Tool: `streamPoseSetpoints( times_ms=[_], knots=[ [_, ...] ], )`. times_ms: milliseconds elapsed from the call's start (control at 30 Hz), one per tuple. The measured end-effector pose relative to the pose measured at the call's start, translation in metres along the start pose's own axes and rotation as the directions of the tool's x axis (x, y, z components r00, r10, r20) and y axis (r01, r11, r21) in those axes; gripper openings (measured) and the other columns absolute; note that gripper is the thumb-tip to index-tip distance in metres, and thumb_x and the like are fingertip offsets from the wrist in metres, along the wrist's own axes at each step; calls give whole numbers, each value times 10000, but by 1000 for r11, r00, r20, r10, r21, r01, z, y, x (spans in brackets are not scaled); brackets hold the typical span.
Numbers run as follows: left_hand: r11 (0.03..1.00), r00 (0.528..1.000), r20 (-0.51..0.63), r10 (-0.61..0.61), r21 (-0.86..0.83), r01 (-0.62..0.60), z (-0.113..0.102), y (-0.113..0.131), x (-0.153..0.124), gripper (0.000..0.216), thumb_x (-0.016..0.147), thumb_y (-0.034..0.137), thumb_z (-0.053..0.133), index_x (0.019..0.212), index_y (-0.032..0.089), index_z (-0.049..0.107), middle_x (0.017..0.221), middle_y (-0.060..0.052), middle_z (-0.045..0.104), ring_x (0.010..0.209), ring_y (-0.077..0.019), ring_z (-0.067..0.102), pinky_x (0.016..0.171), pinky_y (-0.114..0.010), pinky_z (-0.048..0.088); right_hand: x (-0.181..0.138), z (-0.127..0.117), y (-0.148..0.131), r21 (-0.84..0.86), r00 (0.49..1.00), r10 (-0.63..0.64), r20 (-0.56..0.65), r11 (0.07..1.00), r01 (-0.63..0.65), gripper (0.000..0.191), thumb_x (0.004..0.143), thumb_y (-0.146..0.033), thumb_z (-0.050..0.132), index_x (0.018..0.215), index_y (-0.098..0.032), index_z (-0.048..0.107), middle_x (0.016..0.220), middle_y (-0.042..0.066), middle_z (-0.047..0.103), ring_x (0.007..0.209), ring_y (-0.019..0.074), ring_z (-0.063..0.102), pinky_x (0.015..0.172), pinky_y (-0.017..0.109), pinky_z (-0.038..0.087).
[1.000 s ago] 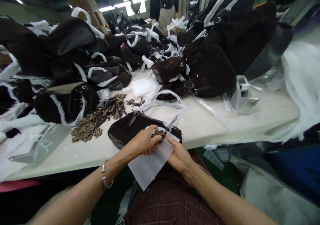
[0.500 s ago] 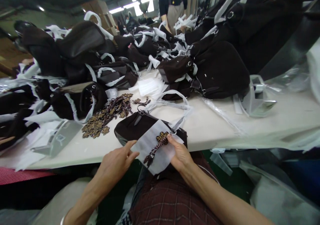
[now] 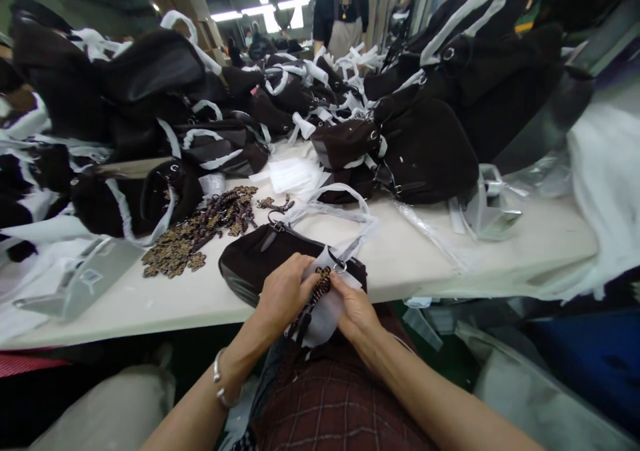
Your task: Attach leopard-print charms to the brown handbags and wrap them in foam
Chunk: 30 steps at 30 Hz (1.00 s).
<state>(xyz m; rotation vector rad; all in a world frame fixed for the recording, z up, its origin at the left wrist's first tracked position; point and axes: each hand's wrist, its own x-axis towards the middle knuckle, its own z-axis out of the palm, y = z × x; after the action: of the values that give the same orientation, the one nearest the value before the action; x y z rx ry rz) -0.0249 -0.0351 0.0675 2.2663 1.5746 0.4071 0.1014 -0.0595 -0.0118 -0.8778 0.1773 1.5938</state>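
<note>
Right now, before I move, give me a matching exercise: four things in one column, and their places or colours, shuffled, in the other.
Column one
1. paper sheet
2. bracelet
3. pile of charms
4. checked cloth

Column two
A. on the table, left of the bag at the hands
B. dark red with pale lines
C. held between the left hand and the right hand
D. silver, around the left arm

Pairs: 1-C, 2-D, 3-A, 4-B
</note>
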Motion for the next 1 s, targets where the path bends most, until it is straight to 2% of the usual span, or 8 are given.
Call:
streamPoseSetpoints(
  times_ms=[133, 267, 400, 500, 600, 767, 867, 1000],
  knots=[
    [936, 988, 80, 131, 317, -150, 13, 13, -23, 314, 930, 232, 547, 1241, 192, 559, 1011, -58, 613, 916, -227, 608, 750, -329, 522, 3, 2, 5, -42, 993, -51, -109, 998, 47, 325, 527, -143, 897, 806, -121, 732, 755, 45, 761, 635, 180, 679, 598, 277, 561],
    [849, 972, 133, 192, 474, -233, 33, 9, -30, 410, 930, 94, 464, 1341, 83, 474, 993, -95, 623, 894, -241, 602, 763, -366, 543, 7, 3, 5, -27, 990, -25, -141, 999, 22, 246, 544, -96, 873, 724, -136, 711, 701, 25, 746, 614, 160, 667, 608, 262, 559],
    [880, 958, 120, 259, 381, -285, 37, -8, -30, 440, 948, 118, 463, 1384, 174, 449, 993, -61, 613, 888, -206, 600, 739, -312, 540, 8, -1, -2, -60, 997, 22, -74, 998, -27, 226, 569, -111, 870, 717, -134, 700, 696, 26, 741, 611, 152, 664, 644, 266, 566],
    [972, 981, 43, 191, 134, -195, 33, -19, -28, 448, 948, 189, 524, 1381, 270, 443, 983, -14, 596, 867, -156, 611, 749, -259, 534, 3, -4, -11, -157, 997, 80, 12, 985, -78, 289, 571, -173, 884, 800, -128, 713, 740, 47, 751, 640, 187, 683, 643, 316, 573],
    [993, 994, -16, 110, -38, -110, 33, -22, -24, 506, 913, 213, 599, 1388, 233, 427, 964, -8, 604, 877, -147, 620, 812, -256, 532, -1, -4, -15, -230, 999, 42, 18, 972, -36, 385, 524, -184, 902, 858, -127, 720, 772, 61, 759, 657, 208, 687, 629, 333, 568],
    [949, 982, 51, 180, 253, -187, 40, -16, -27, 399, 960, 161, 480, 1349, 249, 496, 957, -26, 608, 797, -161, 637, 594, -237, 512, -2, 2, -9, -224, 993, -95, -72, 971, 77, 311, 517, -165, 891, 769, -132, 713, 705, 29, 744, 631, 171, 659, 643, 294, 552],
    [865, 947, 100, 304, 387, -319, 39, -13, -30, 411, 962, 120, 444, 1369, 174, 463, 976, -53, 626, 842, -184, 640, 600, -257, 527, -5, 4, -10, -199, 997, -34, -68, 980, 20, 251, 569, -181, 876, 736, -144, 691, 690, 15, 731, 618, 149, 647, 639, 268, 543],
    [795, 901, 166, 402, 426, -433, 33, -8, -28, 346, 961, 110, 426, 1298, 120, 507, 966, -67, 636, 830, -195, 630, 622, -289, 545, -11, 6, -18, -208, 997, 52, 53, 977, -40, 273, 615, -263, 878, 752, -138, 677, 712, 21, 724, 605, 131, 636, 610, 242, 530]
  ],
)
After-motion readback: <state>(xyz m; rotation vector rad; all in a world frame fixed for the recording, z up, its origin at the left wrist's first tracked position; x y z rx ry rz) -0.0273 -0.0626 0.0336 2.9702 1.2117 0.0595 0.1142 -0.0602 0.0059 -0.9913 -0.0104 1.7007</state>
